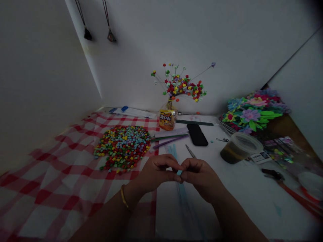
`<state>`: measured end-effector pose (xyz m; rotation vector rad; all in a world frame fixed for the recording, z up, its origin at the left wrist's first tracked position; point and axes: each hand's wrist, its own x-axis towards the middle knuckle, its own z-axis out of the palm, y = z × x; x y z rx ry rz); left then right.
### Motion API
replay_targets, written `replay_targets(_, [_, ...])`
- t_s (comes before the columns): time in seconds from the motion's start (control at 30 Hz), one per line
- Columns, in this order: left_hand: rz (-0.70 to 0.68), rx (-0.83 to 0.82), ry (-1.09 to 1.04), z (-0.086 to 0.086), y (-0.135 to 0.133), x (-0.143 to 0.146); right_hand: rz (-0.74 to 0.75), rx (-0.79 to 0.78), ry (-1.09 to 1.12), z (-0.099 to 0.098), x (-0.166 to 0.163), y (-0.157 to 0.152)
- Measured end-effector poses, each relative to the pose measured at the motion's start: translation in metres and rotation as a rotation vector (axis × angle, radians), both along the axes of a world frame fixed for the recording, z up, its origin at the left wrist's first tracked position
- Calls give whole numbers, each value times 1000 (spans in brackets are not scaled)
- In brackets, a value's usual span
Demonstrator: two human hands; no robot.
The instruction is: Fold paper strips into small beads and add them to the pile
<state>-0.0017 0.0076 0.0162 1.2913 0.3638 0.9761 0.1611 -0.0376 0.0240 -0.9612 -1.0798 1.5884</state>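
Observation:
My left hand [157, 172] and my right hand [199, 174] meet over the table's middle, fingertips pinched together on a small light blue paper strip [179, 172]. More pale blue strips [185, 198] lie on the white surface under my hands. A gold bangle sits on my left wrist. A heap of small coloured paper stars [123, 146] lies on the red and white checked cloth [50, 181], just left of and beyond my left hand.
A bottle vase [168, 117] with stars on wire stems stands at the back. Nearby lie a black phone [197, 134], purple and green strips [170, 139], a lidded tub [239, 147], paper flowers [252, 112], and a red-handled tool [290, 188].

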Motion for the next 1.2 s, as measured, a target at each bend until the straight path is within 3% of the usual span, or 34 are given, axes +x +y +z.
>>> replay_targets(0.13, [27,-18,-3,-1,-1,0,-23,0,2,1,-1,0])
replay_targets(0.33, [28,-205,74,1,-1,-2,-75,-15,16,3,1,2])
replay_targets(0.7, [21,-131,254,6,0,-2,-54,-7,-53,0,6,8])
replay_targets(1.2, [171,320,615,11,1,-5,-47,-21,-308,-1,7,13])
